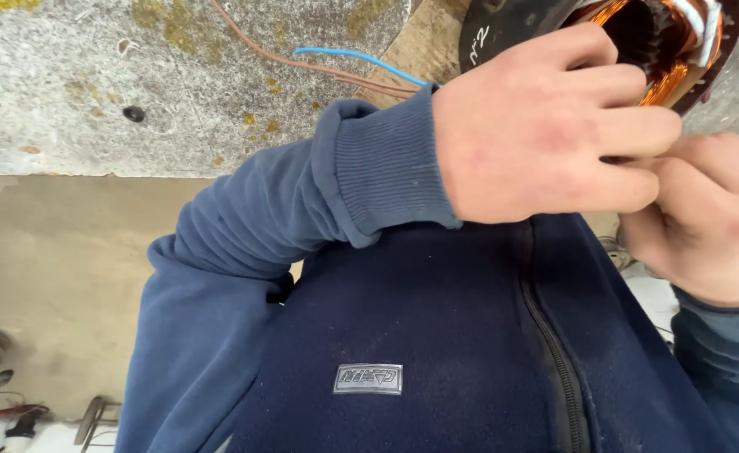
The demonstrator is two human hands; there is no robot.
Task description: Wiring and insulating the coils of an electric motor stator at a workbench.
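Left hand curled, fingers bent over the lower rim of the round dark metal motor stator with orange copper windings, touching it. Right hand just beside, fingertips pinched against the left fingers; whatever sits in that grip hidden, cannot tell. Stator up and right of both hands, at the frame's top edge, bore facing the hands. Blue and brown wires trailing left across the rough grey speckled table.

navy fleece jacket, ribbed cuff, zip
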